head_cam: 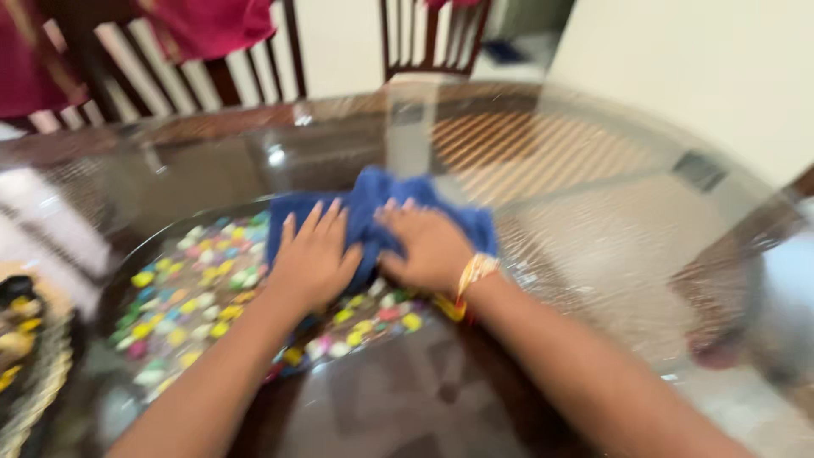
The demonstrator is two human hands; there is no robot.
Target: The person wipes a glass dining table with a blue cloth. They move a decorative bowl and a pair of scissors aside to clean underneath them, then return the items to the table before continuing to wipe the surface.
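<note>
Both hands, L hand point(312, 261) & R hand point(431, 246), lay flat w/ fingers spread, pressing blue cloth point(373, 208) on glass table point(593, 220) over coloured pebbles point(195, 297). Wiping looked underway; most glass apparently left, blur hid more.

A single head-worn camera looks steeply down and forward from close above a round glass table point(593, 212). Chairs point(212, 76) stand far behind.
</note>
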